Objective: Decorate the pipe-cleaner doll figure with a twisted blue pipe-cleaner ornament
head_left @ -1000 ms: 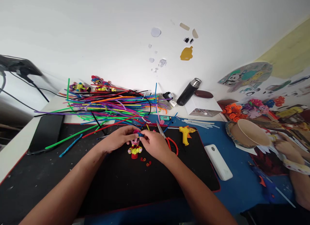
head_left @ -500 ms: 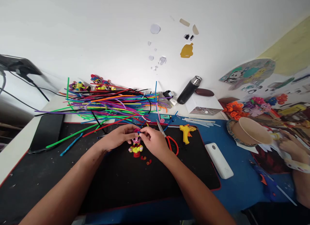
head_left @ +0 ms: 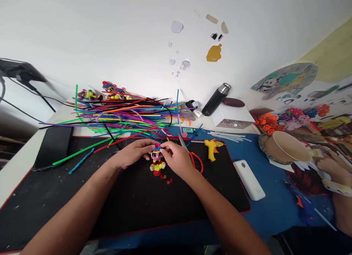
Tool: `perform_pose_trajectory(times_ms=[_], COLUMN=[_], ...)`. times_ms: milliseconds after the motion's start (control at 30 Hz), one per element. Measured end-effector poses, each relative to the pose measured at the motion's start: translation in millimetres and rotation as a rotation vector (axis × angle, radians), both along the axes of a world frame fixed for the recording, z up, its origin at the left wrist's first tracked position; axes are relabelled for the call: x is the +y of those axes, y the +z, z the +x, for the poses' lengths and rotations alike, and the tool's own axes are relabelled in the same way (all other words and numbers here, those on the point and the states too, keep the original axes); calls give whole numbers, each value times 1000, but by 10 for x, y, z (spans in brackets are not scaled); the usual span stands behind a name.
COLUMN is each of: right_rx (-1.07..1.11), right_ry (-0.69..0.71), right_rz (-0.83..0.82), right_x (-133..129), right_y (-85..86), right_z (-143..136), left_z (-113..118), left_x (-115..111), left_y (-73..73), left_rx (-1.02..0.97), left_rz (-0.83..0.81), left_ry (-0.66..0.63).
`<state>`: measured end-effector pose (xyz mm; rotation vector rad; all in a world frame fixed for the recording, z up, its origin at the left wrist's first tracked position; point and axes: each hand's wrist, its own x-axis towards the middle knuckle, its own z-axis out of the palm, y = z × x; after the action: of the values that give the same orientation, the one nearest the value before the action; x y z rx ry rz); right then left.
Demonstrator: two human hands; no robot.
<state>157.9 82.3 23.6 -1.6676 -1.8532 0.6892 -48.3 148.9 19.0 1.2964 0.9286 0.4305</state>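
Note:
A small pipe-cleaner doll point(head_left: 157, 159) with a pink face, yellow arms, red lower body and a blue-and-pink top is held upright over the black mat point(head_left: 132, 207). My left hand point(head_left: 139, 152) pinches the doll's top from the left. From the other side, my right hand point(head_left: 173, 156) grips the same blue top between thumb and finger. Just below the doll lie a few small red and orange curled pieces point(head_left: 168, 181). Scissors with red handles point(head_left: 196, 161) rest beside my right hand, partly hidden by it.
Behind the mat lies a heap of coloured pipe cleaners point(head_left: 132, 114). A yellow glue gun point(head_left: 213, 148), a white power bank point(head_left: 249, 180) and a black phone point(head_left: 52, 147) lie around. A black flask point(head_left: 216, 99) leans near the wall. At right, another person's hand point(head_left: 327, 163) is beside a bowl point(head_left: 291, 147).
The doll now faces me more openly, with its blue top showing between my fingertips. Both hands have shifted slightly and still grip it.

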Motion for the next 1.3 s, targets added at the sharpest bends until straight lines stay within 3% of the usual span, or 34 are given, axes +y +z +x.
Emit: perform_pose_trajectory(times_ms=[667,867,1033,1300], right_rx=[-129,-197,-242,-165], right_ry=[29,7,-15,0], right_rz=[-13,-14,-18,1], right_x=[49,55,62,55], right_y=[86,137,126,58], right_z=[-67,-110,-121,-114], left_z=[56,48,0,12], left_x=[-33,-40,-25,-10], left_y=[-4,0,39,56], left_rx=[-22,-51,-76,-79], left_rz=[36,-28,-96,-1], left_ry=[-7,4,-67,-122])
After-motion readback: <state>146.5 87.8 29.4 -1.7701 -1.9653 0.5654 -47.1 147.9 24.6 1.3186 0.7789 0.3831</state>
